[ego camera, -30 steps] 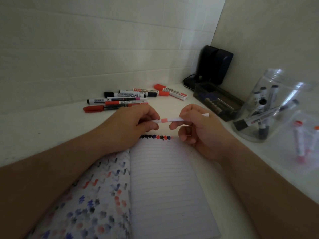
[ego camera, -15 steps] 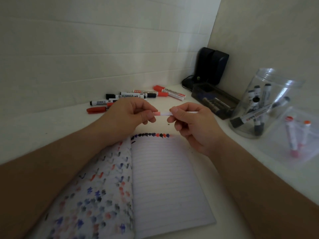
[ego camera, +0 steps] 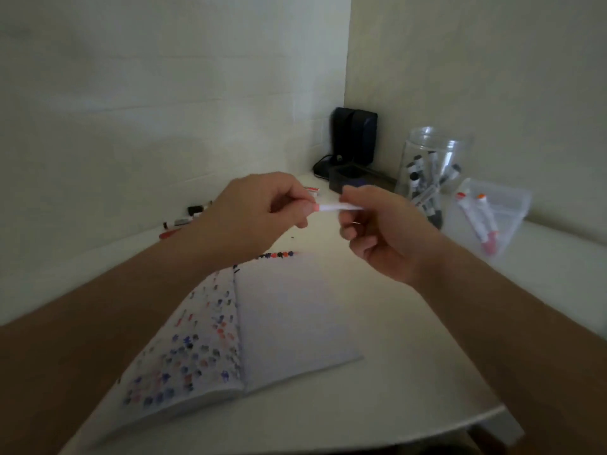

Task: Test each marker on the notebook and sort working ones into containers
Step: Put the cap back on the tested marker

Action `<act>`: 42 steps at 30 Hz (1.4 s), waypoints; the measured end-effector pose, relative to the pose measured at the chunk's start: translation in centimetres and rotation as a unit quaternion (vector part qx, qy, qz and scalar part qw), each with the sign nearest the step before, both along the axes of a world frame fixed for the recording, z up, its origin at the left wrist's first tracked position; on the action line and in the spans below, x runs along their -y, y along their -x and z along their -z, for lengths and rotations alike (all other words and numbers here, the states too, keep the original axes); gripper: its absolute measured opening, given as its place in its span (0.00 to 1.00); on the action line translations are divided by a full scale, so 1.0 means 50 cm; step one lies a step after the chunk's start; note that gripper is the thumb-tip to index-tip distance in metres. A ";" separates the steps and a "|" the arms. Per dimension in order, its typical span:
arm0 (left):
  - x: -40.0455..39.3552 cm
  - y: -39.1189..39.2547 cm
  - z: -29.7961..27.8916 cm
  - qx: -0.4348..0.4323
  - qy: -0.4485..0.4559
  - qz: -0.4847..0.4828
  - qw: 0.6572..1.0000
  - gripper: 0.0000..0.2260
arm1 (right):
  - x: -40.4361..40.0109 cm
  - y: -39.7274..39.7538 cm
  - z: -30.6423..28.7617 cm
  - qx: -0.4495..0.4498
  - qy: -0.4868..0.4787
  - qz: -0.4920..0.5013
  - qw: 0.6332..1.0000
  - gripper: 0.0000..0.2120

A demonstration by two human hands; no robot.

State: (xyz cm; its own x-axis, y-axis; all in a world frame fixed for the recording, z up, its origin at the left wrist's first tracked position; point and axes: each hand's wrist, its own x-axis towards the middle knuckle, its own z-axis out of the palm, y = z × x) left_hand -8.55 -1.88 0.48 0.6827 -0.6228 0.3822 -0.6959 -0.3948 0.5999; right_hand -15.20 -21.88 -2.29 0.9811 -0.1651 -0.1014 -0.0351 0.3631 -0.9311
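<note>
Crowding the far right of the white bench (ego camera: 410, 372): clear jar (ego camera: 433, 156) with dark-capped markers inside, and just right of it a clear bag (ego camera: 512, 205) holding red-tipped markers. Black box (ego camera: 345, 180) and a dark device (ego camera: 354, 133) sit in the corner behind the hands. Loose markers (ego camera: 192, 213) lie left of centre, mostly hidden by the left forearm. Open notebook (ego camera: 295, 316) at centre: left page covered in red, blue and black dabs, right page blank but for a row of dabs along its top edge. Left hand (ego camera: 253, 211) and right hand (ego camera: 381, 231) each pinch one end of a white marker (ego camera: 338, 208) with a red band, held level above the notebook, frame centre. Frame is blurred.
</note>
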 end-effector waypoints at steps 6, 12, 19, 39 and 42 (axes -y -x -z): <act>0.193 0.237 0.047 -0.183 0.063 0.127 0.973 0.03 | 0.130 0.331 0.046 0.057 -0.009 0.207 0.977 0.05; 0.393 0.486 0.209 -0.274 -0.065 0.249 0.927 0.05 | 0.242 0.661 0.234 -0.069 -0.039 0.411 0.908 0.11; 0.542 0.660 0.531 -0.577 -0.232 0.128 0.773 0.07 | 0.263 0.866 0.539 -0.304 -0.078 0.483 0.817 0.04; 0.457 0.440 0.114 -0.485 -0.024 0.228 0.844 0.17 | 0.235 0.567 0.206 -0.066 -0.045 0.337 0.938 0.06; 0.320 0.314 -0.017 -0.424 0.056 0.179 0.886 0.15 | 0.165 0.426 0.060 0.028 -0.003 0.252 0.967 0.10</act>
State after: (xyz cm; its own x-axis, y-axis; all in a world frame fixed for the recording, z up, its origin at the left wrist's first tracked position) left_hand -24.24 -17.90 1.32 0.5201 -0.8481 -0.1010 -0.0444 -0.1450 0.9884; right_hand -36.51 -30.14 -5.30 0.7807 -0.6226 -0.0526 0.1980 0.3264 -0.9243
